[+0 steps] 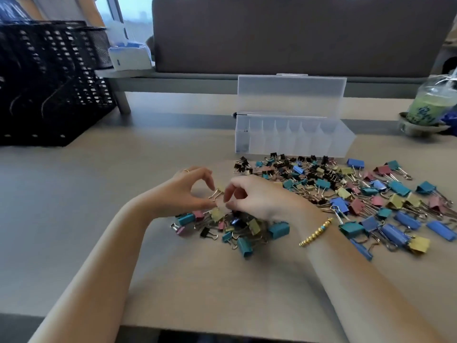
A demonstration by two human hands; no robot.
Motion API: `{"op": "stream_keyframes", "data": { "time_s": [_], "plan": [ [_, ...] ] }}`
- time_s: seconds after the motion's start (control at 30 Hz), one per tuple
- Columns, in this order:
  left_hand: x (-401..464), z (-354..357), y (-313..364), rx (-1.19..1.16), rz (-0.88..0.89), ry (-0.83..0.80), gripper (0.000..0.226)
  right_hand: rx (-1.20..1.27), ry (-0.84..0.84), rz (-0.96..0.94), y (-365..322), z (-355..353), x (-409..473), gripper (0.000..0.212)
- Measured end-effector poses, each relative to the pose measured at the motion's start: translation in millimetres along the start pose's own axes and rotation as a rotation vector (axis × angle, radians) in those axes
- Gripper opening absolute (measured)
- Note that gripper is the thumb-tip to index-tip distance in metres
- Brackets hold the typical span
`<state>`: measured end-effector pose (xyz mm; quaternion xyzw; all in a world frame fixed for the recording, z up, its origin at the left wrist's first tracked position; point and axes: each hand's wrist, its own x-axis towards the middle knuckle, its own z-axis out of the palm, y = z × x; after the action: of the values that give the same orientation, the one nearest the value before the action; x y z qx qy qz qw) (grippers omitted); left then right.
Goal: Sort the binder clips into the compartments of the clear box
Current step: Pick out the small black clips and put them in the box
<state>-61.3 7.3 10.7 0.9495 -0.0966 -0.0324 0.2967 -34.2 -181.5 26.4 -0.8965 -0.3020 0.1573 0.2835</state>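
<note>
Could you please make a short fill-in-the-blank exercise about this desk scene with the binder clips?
1. The lid of the clear box stands ____.
2. The left hand pinches a small yellow clip between thumb and ____.
3. The right wrist wears a bracelet of ____ beads.
4. The drink cup holds a ____ liquid.

Missing words: open; forefinger; gold; green

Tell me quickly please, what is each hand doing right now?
Left hand: pinches a small yellow binder clip between thumb and finger.
Right hand: fingers curled beside the same clip; whether it grips it cannot be told.
</note>
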Motion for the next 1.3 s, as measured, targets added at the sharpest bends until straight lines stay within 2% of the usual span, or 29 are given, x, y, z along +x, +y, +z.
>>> {"op": "stream_keyframes", "data": {
  "time_s": [0.1, 0.27, 0.33, 0.47, 0.53, 0.6, 0.67, 0.77, 1.03, 1.2, 1.3],
  "plan": [
    [-22.3, -0.2, -14.5, -0.034, -0.027, 0.094, 0.031, -0.056, -0.004, -0.044, -10.9, 16.6, 0.3, 0.018],
    [-47.4, -0.1, -29.2, -0.174, -0.067, 0.225, 0.029, -0.221, 0.129, -0.046, -14.8, 33.9, 11.5, 0.019],
    [-50.3, 2.4, -33.9, -0.178, -0.085, 0.214, 0.038, -0.257, 0.186, -0.042, -13.2, 37.1, 18.3, 0.02],
    [-48.1, 3.4, -31.9, -0.084, -0.094, 0.059, 0.047, -0.262, 0.25, -0.123, -10.3, 35.7, 20.3, 0.016],
    [-49.1, 1.9, -32.5, -0.076, -0.092, 0.026, 0.044, -0.194, 0.213, -0.186, -10.5, 32.5, 11.7, 0.015],
    [-52.9, -0.5, -34.6, -0.093, -0.1, 0.025, 0.035, -0.212, 0.105, -0.213, -11.2, 32.0, 1.2, 0.023],
    [-57.0, -1.9, -38.0, -0.073, -0.122, 0.017, 0.029, -0.334, -0.003, -0.189, -12.1, 35.8, -4.7, 0.036],
    [-57.5, -1.2, -39.7, -0.1, -0.131, 0.014, 0.024, -0.485, -0.014, -0.161, -14.0, 42.5, -2.8, 0.048],
    [-50.8, 6.5, -38.3, -0.109, -0.12, 0.072, 0.019, -0.469, 0.084, -0.222, -13.1, 49.7, 1.6, 0.028],
    [-48.4, 11.1, -33.8, -0.098, -0.067, 0.078, 0.028, -0.454, 0.126, -0.203, -10.6, 50.2, 5.4, 0.025],
    [-48.0, 9.8, -35.3, -0.092, -0.065, 0.152, 0.032, -0.385, 0.125, -0.188, -9.8, 49.5, 5.7, 0.022]
  ]
}}
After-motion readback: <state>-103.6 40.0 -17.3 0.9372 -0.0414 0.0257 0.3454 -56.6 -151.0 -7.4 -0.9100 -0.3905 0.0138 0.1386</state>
